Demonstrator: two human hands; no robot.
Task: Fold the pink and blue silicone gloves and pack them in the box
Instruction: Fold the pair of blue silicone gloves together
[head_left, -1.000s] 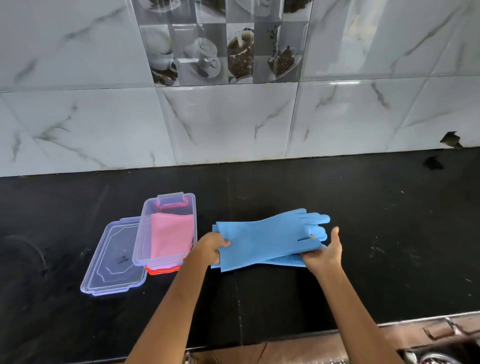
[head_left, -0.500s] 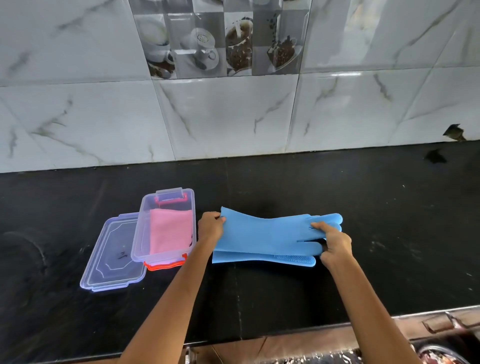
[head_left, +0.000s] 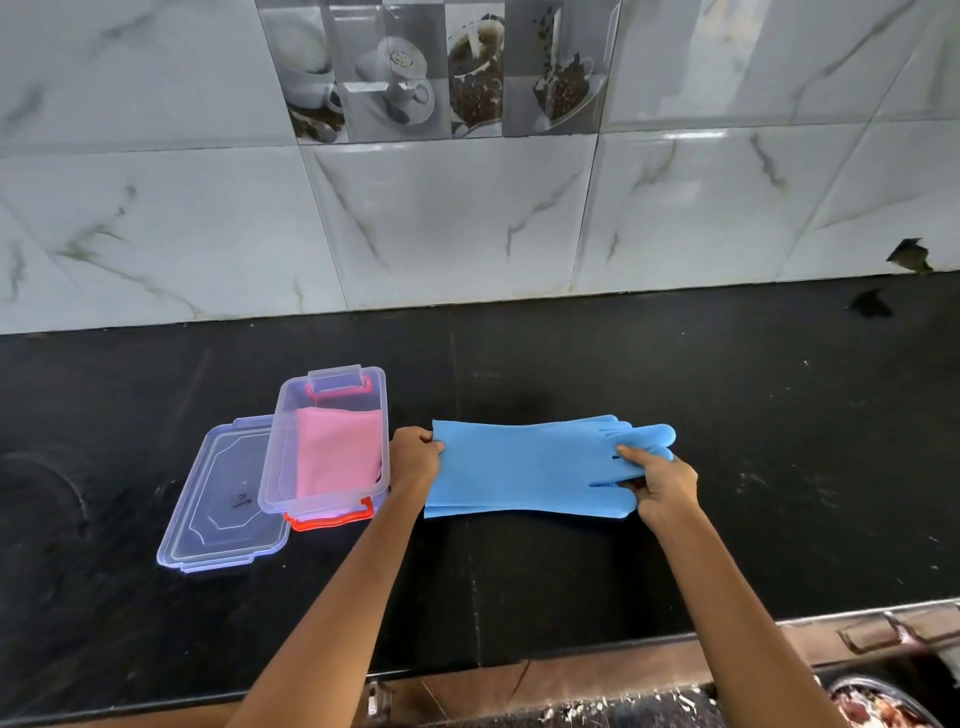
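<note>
I count two blue gloves (head_left: 524, 467) stacked, one box (head_left: 332, 441), one lid (head_left: 221, 501), one pink folded bundle (head_left: 337, 457) and two hands.

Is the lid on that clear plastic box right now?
No, the clear plastic lid lies flat on the black counter beside the open clear plastic box.

Both hands (head_left: 415, 457) (head_left: 662, 483) grip stacked blue gloves (head_left: 524, 467) beside the box (head_left: 280, 457) holding pink gloves (head_left: 337, 452).
</note>
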